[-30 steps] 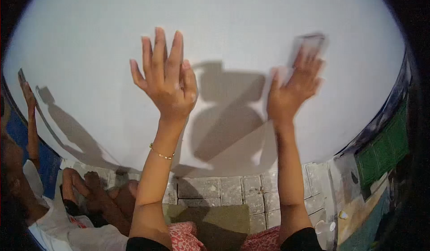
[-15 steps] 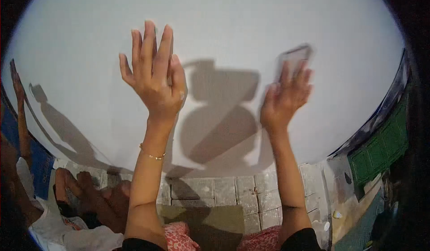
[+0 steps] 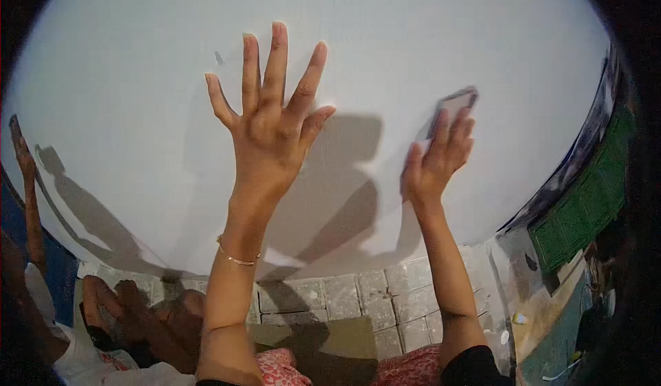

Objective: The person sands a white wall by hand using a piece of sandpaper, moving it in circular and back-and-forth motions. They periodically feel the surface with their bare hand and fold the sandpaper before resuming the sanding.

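So the left hand (image 3: 268,128) has just slid over, splayed wide with nothing visible in it, which bares a little mark (image 3: 219,58) on the white surface (image 3: 413,35), while the right hand (image 3: 437,169), fingers nearly straight, seems to hold the flat tool (image 3: 459,102) against it.

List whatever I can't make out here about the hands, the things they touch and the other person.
All in the head view:
- Left palm: hidden behind the left hand; pressure on the white surface can't be judged.
- Flat item: partly covered by the right hand; its type is unclear.
- Other person: partly cut off by the left edge and lost in dark.
- Item at that person's fingers: too small.
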`<state>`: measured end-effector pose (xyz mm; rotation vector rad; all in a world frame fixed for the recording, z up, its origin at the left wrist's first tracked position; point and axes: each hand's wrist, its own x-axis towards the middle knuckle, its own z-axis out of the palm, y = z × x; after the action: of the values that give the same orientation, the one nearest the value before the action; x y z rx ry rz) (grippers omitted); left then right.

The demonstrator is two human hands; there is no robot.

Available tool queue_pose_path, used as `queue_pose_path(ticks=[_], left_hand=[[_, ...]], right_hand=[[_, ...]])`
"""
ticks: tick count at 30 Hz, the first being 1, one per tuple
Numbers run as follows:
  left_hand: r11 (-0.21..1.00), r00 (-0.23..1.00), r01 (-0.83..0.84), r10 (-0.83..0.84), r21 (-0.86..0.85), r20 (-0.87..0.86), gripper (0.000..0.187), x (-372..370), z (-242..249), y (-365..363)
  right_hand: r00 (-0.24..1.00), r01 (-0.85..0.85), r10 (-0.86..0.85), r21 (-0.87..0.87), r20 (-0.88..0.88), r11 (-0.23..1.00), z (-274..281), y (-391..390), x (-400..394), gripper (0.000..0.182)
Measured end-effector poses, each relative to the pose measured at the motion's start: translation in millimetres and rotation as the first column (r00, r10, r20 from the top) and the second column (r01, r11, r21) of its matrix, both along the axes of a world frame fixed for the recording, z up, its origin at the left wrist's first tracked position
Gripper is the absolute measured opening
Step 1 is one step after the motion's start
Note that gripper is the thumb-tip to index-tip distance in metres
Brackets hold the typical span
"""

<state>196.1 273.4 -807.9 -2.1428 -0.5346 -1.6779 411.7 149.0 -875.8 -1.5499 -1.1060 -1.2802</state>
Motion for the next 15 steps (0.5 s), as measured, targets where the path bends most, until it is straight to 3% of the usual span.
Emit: queue_pose_path(ticks=[1, 2, 4, 6, 8, 11, 13, 15], left_hand=[[0.999, 0.997, -0.033, 0.03, -0.041, -0.07, 0.061, -3, 1, -3], [0.998, 0.998, -0.033, 0.03, -0.045, -0.059, 0.061, -4, 1, -4], [0.997, 0.99, -0.064, 0.057, -0.051, -0.129, 0.074, -6, 2, -5], [0.997, 0.988, -0.062, 0.054, -0.055, -0.146, 0.082, -8, 4, -5], [0.997, 0.984, -0.042, 0.031, -0.057, -0.178, 0.091, -7, 4, -4], [0.996, 0.993, -0.002, -0.009, -0.089, -0.121, 0.105, -13, 5, -2], [0.991, 0.988, -0.034, 0.013, -0.132, -0.156, 0.119, -18, 5, -1], [0.988, 0.984, -0.071, 0.047, -0.137, -0.171, 0.124, -21, 4, 1]], right_hand=[[0.994, -0.015, 0.022, 0.067, -0.105, 0.998, 8, -4, 5, 0.061], [0.995, -0.016, 0.022, 0.064, -0.094, 0.998, 10, -4, 4, 0.061], [0.977, -0.067, 0.085, 0.096, -0.196, 0.993, 6, 3, -11, 0.066], [0.996, -0.024, 0.017, -0.08, -0.09, 0.997, -16, 16, -34, 0.07], [0.988, -0.125, 0.149, -0.351, 0.042, 0.928, -25, 15, -60, 0.073], [0.975, -0.092, 0.152, -0.33, 0.161, 0.939, -17, 21, -41, 0.071], [1.0, -0.006, 0.006, -0.025, 0.001, 1.0, 12, 22, -23, 0.062], [0.965, -0.072, 0.114, 0.179, -0.237, 0.981, 38, 17, -25, 0.06]])
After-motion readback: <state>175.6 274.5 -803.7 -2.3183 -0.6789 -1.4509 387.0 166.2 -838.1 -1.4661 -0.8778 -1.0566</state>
